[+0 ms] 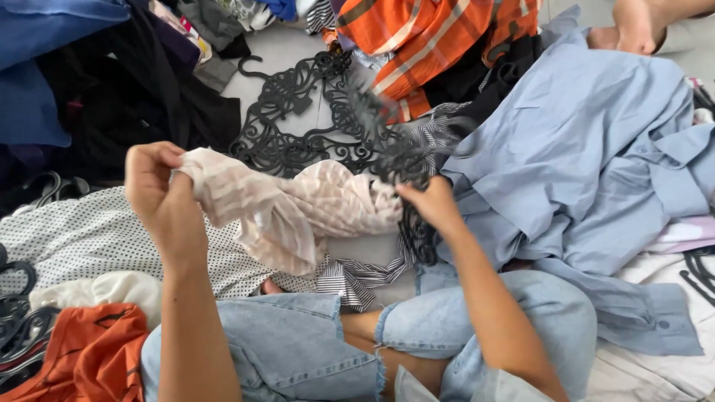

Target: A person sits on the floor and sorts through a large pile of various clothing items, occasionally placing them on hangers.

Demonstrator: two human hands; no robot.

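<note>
Left hand (pixel 160 197) raised, fingers pinching one pale pink striped garment (pixel 290 208), draping over lap. Right hand (pixel 430 205) lifted, fingers gripping one black ornate hanger (pixel 395 145), blurred. More black hangers (pixel 298 119) lying on floor behind. One light blue shirt (pixel 588 164) spreading right.

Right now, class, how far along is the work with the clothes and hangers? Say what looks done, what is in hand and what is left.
Done: nothing visibly hung; no garment on a hanger shows. In hand: the left hand grips a pale pink striped garment, while the right hand holds a black ornate hanger. Left: loose black hangers, the light blue shirt, the orange plaid garment and the dotted white cloth lie unsorted.
</note>
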